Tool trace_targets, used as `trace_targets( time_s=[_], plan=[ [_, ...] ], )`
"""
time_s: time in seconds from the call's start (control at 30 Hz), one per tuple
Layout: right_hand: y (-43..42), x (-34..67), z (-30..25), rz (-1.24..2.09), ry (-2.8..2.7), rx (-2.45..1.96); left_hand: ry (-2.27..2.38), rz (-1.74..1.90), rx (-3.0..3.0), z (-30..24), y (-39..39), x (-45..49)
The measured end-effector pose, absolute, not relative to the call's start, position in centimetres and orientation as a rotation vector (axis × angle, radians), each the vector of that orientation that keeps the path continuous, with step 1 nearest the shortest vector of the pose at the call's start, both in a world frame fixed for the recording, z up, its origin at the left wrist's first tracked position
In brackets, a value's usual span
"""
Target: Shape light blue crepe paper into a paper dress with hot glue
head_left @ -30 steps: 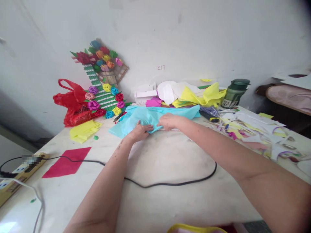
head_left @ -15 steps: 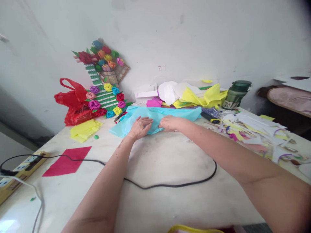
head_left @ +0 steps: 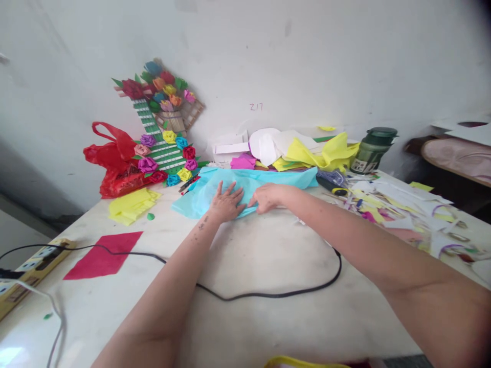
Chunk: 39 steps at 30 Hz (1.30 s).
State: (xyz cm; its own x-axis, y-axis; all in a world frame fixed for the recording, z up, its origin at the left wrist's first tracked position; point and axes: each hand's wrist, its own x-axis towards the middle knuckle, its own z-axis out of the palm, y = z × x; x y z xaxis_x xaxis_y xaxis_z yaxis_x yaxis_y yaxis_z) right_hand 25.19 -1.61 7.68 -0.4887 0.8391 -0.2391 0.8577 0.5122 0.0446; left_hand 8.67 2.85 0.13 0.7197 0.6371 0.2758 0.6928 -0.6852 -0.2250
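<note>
A large sheet of light blue thin paper, like tissue or crepe paper, lies wrinkled across the back of the table. My left hand rests on its left part, palm down with the fingers spread. Close beside it, my right hand is closed at the sheet's front edge, its fingers curled and pinching the paper. The fingertips of that hand are partly hidden. Behind the sheet's left end are some dark pens.
A black cord crosses the table before me from a power strip. A red paper square and yellow paper lie left. A paper-flower decoration leans on the wall. Paper scraps and a green bottle stand right.
My left hand has flattened and spread its fingers on the blue paper, moving slightly right toward my right hand. My right hand stays nearly in place at the front edge.
</note>
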Motion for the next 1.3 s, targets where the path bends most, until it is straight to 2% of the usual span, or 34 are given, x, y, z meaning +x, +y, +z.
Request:
trace_targets(
  time_s=[0.27, 0.57, 1.07, 1.3],
  plan=[
    [-0.3, 24.3, 5.8, -0.027, 2.679, 1.857, -1.141, -0.367, -2.621, 1.1, 2.7, 7.9],
    [0.5, 23.2, 1.6, -0.213, 2.502, 1.702, -1.388, -0.373, -2.508, 0.1, 3.4, 6.3],
    [-0.6, 22.9, 1.6, -0.166, 2.587, 1.699, -1.452, -0.325, -2.505, 0.0, 2.7, 6.1],
    [-0.9, 22.9, 1.5, -0.156, 2.604, 1.711, -1.621, -0.374, -2.441, -0.2, 2.3, 5.4]
  ],
)
